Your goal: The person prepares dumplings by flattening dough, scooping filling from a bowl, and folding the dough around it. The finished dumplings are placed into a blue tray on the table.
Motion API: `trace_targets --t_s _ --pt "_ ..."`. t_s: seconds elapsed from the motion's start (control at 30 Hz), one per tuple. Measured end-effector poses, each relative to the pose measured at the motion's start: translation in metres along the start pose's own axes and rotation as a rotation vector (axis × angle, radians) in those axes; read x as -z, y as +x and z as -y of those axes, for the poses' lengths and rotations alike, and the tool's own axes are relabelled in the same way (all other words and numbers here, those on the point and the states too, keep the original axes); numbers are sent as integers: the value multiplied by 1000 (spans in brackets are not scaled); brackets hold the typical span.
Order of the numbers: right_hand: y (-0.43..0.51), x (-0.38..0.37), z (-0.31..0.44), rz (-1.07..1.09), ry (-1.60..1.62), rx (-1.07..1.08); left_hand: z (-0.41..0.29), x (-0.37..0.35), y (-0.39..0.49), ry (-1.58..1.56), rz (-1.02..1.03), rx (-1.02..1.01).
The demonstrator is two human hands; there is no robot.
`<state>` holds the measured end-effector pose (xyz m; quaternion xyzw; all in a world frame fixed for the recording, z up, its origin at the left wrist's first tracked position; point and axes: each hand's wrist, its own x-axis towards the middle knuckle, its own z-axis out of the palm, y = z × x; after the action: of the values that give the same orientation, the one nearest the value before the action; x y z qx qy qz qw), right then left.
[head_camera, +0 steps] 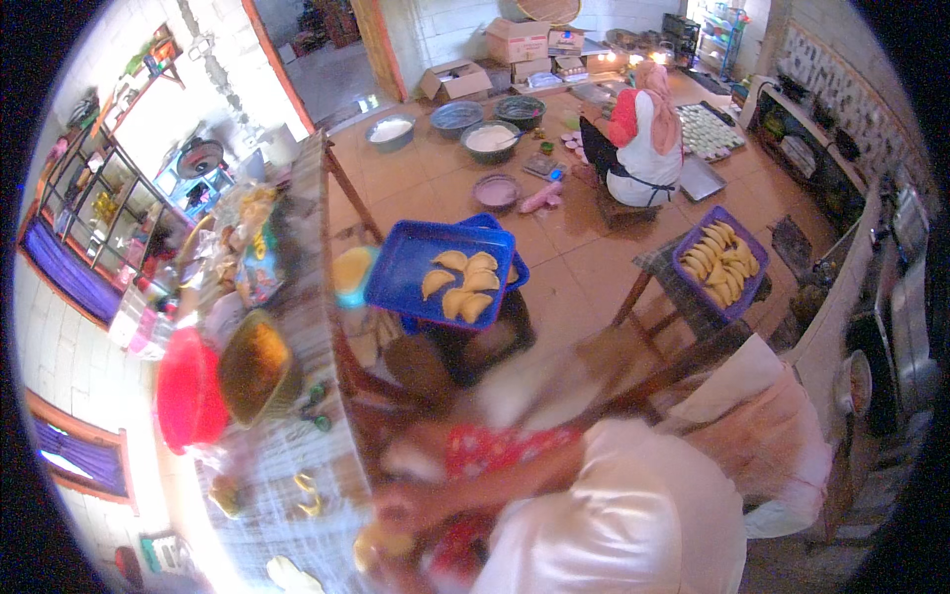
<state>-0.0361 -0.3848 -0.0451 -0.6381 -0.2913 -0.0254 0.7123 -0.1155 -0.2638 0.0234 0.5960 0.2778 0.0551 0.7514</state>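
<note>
My right hand (397, 511), blurred by motion, reaches over the edge of the table (260, 460) from a white sleeve. It appears to grip a pale yellow dough piece (375, 546). Below it a blurred part of my left hand (415, 572) seems to show close to the dough; its fingers cannot be made out. A flat pale dough round (291, 575) and small yellow scraps (306, 495) lie on the tabletop. Farther along it stand a greenish-brown tub (249, 393) with orange filling (263, 355) and a red basin (185, 390).
A blue tray (401, 271) bears several crescent pastries (475, 281) beside the table. More fill a purple tray (677, 256) on a stool. A co-worker (642, 148) sits low on the tiled floor (571, 286) among bowls of white mixture (490, 139). Pans (883, 312) line the right wall.
</note>
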Motion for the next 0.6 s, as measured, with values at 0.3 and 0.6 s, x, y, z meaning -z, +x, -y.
trace_targets --t_s 0.3,0.6 --pt "1 5 2 76 65 -31 -5 4 -4 11 19 19" --pt "-2 -5 -11 40 31 -106 -3 10 -3 67 17 6"
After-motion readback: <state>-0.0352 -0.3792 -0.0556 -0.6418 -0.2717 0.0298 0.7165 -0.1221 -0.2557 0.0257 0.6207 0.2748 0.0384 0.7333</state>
